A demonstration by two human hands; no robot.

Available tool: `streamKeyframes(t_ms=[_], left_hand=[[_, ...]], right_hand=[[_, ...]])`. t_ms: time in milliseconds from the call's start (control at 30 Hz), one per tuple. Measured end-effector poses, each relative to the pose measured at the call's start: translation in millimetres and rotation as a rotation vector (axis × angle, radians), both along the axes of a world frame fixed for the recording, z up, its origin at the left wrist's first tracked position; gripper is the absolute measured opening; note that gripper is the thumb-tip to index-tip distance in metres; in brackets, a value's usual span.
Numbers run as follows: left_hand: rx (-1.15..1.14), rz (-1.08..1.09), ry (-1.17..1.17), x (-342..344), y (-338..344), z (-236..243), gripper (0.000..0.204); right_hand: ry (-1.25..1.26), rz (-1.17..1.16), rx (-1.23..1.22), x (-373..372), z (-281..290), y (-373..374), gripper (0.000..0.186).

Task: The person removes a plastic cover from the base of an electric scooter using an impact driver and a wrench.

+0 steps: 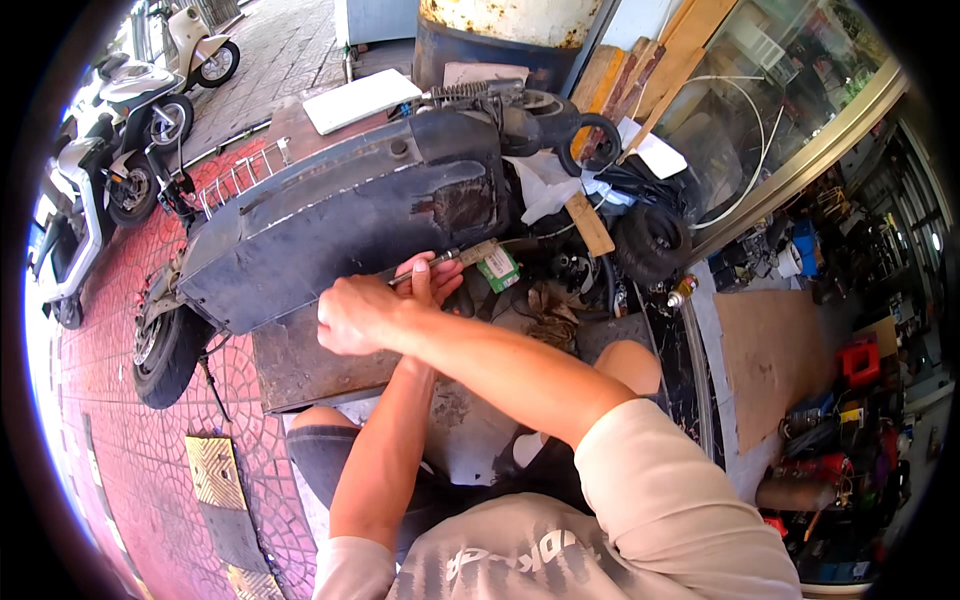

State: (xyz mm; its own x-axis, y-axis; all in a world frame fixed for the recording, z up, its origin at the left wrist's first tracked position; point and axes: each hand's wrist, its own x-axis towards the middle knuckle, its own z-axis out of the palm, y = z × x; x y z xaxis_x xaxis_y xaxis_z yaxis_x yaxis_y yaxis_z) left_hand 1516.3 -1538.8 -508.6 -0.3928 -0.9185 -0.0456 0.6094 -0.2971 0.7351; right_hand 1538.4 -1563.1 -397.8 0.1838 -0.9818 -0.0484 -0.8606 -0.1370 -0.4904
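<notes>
My forearms cross in front of me. My right hand (360, 315) reaches over to the left, closed in a fist at the near end of a thin metal rod (405, 274). Just beyond it, my left hand (432, 280) has its fingers curled around the rod, thumb up. The rod's far end meets a shiny metal fitting (452, 256), joined to a brownish block-like piece (480, 251). Both hands are close to the lower edge of a dark, worn scooter body (340, 230). What lies inside my right fist is hidden. A small green box (498, 268) sits right of my left hand.
A metal platform (310, 360) lies under the scooter. Its wheel (170, 355) stands at the left. Loose tires (652, 243), a wood strip (590, 224) and rags (552, 318) crowd the right. Parked scooters (85, 205) stand far left; a cluttered workshop with cardboard (770, 350) opens at right.
</notes>
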Motion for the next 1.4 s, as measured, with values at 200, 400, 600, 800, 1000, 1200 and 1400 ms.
streamKeyframes(t_ms=[200,400,600,800,1000,1200,1400], left_hand=[[-0.001,-0.112,0.132,8.2,-6.9,-1.3,0.034],[0.007,-0.047,0.107,12.8,-10.9,-26.1,0.030],[-0.174,-0.018,-0.210,30.8,12.9,39.9,0.024],[-1.040,0.154,-0.620,30.4,-40.6,182.2,0.023],[-1.588,0.147,-1.291,6.7,-136.5,230.8,0.026],[-1.741,-0.056,-1.377,-21.9,-135.4,224.2,0.067],[-1.790,-0.271,-1.407,-17.6,-142.2,232.2,0.100]], right_hand=[[0.149,-0.110,-0.160,-16.2,12.0,35.2,0.034],[-0.252,-0.197,-0.444,-82.5,1.2,81.2,0.036],[-1.192,-0.934,-0.547,-197.1,-64.3,106.4,0.035],[-1.811,-1.103,-0.239,-199.9,-139.7,68.5,0.085],[-2.255,-0.886,-0.219,-176.0,-125.5,4.2,0.106],[-2.413,-0.889,-0.230,-178.9,-127.6,-10.0,0.097],[-2.247,-0.735,0.264,-176.3,-134.6,1.8,0.105]])
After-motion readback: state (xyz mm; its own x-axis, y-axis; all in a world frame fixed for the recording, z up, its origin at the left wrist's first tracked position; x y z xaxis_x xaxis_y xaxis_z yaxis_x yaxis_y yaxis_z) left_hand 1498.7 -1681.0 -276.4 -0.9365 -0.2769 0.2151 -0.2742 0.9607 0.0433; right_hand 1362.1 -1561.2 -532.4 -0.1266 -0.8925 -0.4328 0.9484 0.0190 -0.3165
